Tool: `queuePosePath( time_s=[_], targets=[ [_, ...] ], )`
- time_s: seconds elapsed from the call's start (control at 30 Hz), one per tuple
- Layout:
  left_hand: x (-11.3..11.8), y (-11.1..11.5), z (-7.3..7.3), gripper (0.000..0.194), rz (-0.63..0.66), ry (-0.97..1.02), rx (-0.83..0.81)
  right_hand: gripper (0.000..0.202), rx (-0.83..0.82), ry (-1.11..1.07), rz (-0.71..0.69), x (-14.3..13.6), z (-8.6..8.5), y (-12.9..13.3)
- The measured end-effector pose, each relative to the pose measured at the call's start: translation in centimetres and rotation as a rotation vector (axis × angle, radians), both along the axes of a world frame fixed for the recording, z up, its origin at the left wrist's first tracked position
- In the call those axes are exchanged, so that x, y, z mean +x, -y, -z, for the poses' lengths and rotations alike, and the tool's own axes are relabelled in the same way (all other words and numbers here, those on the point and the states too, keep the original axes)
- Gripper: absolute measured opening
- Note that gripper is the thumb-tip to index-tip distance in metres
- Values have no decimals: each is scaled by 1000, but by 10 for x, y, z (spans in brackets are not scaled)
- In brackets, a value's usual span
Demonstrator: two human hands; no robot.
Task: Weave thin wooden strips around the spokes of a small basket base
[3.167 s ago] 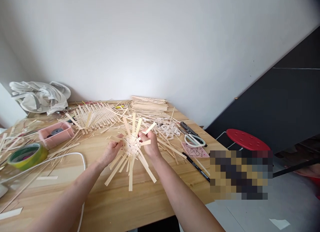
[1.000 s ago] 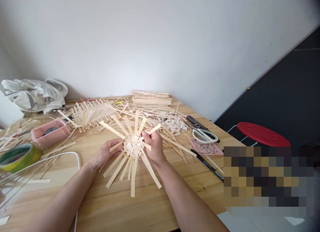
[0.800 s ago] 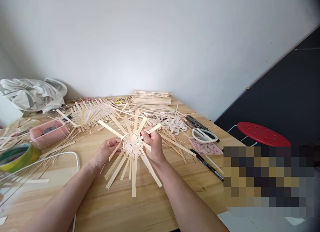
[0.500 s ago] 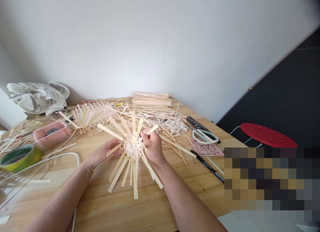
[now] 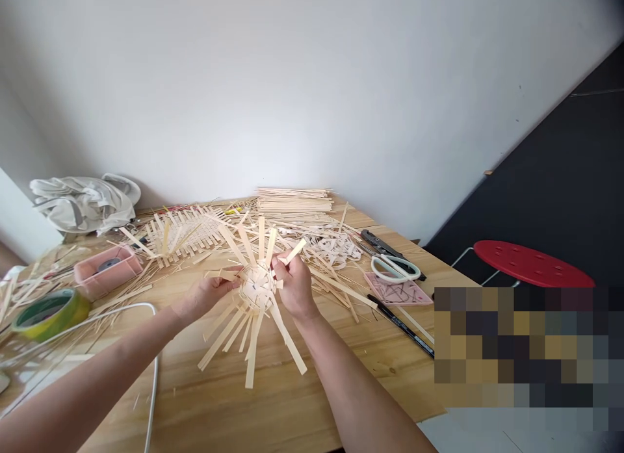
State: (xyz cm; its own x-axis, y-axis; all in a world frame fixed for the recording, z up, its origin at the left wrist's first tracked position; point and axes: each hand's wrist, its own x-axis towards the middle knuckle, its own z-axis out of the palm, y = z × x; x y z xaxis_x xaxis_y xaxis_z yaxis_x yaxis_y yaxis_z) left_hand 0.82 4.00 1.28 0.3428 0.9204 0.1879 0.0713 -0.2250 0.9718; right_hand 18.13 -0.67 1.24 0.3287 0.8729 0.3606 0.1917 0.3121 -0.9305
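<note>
Between my hands is a round woven piece of pale bamboo strips (image 5: 257, 286), its flat strips sticking out all round like spokes. My left hand (image 5: 213, 290) is closed at its left edge, thumb and fingers pinching the rim and a strip there. On the right edge my right hand (image 5: 295, 284) grips the rim, its thumb on top near a strip that points up and right. The piece is held tilted above the wooden table (image 5: 219, 407). Fingers behind the weave are hidden.
Loose strips and a woven mat (image 5: 188, 232) lie behind, with a strip stack (image 5: 295, 203) by the wall. Scissors (image 5: 396, 268), a cutter knife (image 5: 383, 242) and a black pen (image 5: 402, 326) lie right. Left are a pink box (image 5: 110, 271), a tape roll (image 5: 51, 313) and a white cable (image 5: 155, 362).
My left hand has shifted up along the left edge and now pinches the rim and strip there. The woven piece has turned slightly. My right hand keeps its grip.
</note>
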Motion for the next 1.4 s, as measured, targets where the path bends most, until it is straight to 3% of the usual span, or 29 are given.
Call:
queuePosePath(
  time_s=[0.17, 0.33, 0.4, 0.53, 0.7, 0.83, 1.13, 1.27, 1.4],
  targets=[
    [3, 5, 1, 21, 11, -135, 168, 15, 40, 39, 62, 1, 0, 0],
    [6, 14, -12, 16, 23, -186, 206, 14, 44, 38, 66, 2, 0, -2],
    [1, 17, -21, 17, 121, -215, 151, 14, 47, 34, 57, 2, 0, -2],
    [-16, 16, -31, 29, 293, -224, -162, 13, 46, 5, 13, 2, 2, -2],
    [-20, 10, -25, 23, 190, -93, -289, 15, 65, -6, -50, 2, 4, -3],
    [-9, 10, -17, 22, 99, -57, -174, 15, 56, -3, -44, 2, 4, -3],
    [-5, 2, 1, 16, 130, -7, 57, 16, -24, -8, -99, 0, 1, 1],
    [-6, 2, -2, 18, 143, -96, 43, 16, -38, -24, -111, -1, 1, 2],
    [0, 4, -2, 21, 44, -73, -17, 16, -38, -55, -130, -1, 1, 1]
  ],
)
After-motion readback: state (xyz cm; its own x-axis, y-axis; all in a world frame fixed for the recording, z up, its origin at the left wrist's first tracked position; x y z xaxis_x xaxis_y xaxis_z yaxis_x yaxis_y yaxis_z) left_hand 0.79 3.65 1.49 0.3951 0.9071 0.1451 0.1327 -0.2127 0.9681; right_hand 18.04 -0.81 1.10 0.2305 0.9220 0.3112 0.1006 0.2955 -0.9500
